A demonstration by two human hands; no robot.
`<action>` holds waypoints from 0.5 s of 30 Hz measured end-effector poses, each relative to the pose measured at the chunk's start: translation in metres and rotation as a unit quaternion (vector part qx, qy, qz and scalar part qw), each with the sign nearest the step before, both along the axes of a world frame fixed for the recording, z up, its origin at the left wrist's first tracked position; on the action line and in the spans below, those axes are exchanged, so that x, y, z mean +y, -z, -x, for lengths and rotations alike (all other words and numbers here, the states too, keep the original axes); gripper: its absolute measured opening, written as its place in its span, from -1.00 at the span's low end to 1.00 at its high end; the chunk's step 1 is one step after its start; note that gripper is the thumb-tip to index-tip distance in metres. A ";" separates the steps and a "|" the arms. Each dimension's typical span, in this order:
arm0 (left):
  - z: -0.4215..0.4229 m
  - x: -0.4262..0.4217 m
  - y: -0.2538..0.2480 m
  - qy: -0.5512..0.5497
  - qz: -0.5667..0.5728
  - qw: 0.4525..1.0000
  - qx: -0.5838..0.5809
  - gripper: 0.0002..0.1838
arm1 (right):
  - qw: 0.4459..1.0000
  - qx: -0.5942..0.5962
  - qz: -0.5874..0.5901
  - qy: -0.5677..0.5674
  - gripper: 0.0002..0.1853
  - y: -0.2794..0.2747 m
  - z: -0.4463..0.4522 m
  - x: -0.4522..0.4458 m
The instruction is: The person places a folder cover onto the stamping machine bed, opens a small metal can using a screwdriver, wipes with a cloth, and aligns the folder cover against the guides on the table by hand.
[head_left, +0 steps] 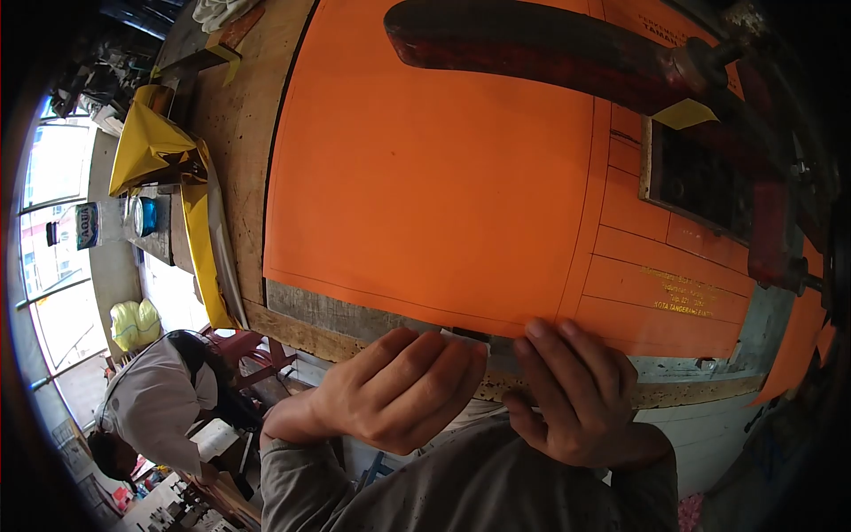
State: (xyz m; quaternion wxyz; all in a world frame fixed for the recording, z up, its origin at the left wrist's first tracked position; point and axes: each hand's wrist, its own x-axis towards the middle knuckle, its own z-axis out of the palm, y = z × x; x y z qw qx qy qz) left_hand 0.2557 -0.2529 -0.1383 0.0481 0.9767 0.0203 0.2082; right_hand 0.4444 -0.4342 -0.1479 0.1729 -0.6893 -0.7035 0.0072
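A large orange sheet [425,177] with dark ruled lines and gold print in its lower right part lies over the worktable. My left hand [399,390] is at the table's near edge, fingers curled and pressed together. A small whitish bit shows at its fingertips, too little to name; the thumb is hidden. My right hand [576,390] lies with fingers stretched out, their tips touching the near edge of the orange sheet. Its thumb points toward my left hand. A small dark piece [470,334] sits on the table edge between the two hands.
A heavy dark red machine arm [541,53] reaches over the sheet from the right. Yellow foil [160,146] hangs off the wooden board [239,133] at left. A blue-tinted container [144,215] stands beyond it. Another person [160,403] bends over at lower left.
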 end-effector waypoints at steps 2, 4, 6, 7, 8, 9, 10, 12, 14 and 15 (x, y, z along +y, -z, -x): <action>0.000 0.000 0.001 0.000 0.002 1.000 -0.007 -0.68 | 1.000 0.001 -0.003 0.003 -0.50 0.001 0.001 0.000; 0.000 -0.001 0.003 -0.004 0.008 1.000 -0.019 -0.69 | 1.000 0.002 -0.005 -0.001 -0.50 0.001 0.000 0.001; 0.001 -0.002 0.004 -0.012 0.007 1.000 -0.024 -0.68 | 1.000 0.002 -0.006 -0.001 -0.50 0.001 -0.001 0.001; 0.001 -0.003 0.004 -0.016 0.007 0.999 -0.027 -0.68 | 1.000 0.002 -0.005 -0.001 -0.50 0.001 -0.001 0.001; 0.001 -0.003 0.004 -0.015 0.008 1.000 -0.024 -0.68 | 1.000 0.003 -0.005 0.000 -0.50 0.001 -0.001 0.001; 0.001 -0.002 0.003 -0.014 0.007 1.000 -0.021 -0.68 | 1.000 0.001 -0.004 0.000 -0.50 0.000 0.000 0.001; 0.000 -0.002 0.002 -0.012 0.007 1.000 -0.019 -0.68 | 1.000 -0.001 -0.003 0.001 -0.50 0.000 0.000 0.001; -0.001 -0.001 0.001 -0.009 0.003 1.000 -0.016 -0.67 | 1.000 0.000 -0.003 0.003 -0.50 0.000 0.000 0.001; -0.001 0.000 0.001 -0.006 0.002 1.000 -0.014 -0.66 | 1.000 0.007 -0.006 0.004 -0.50 0.002 0.000 0.000; 0.000 0.000 0.002 -0.005 0.003 1.000 -0.012 -0.65 | 1.000 0.008 0.001 0.007 -0.50 0.001 0.000 -0.001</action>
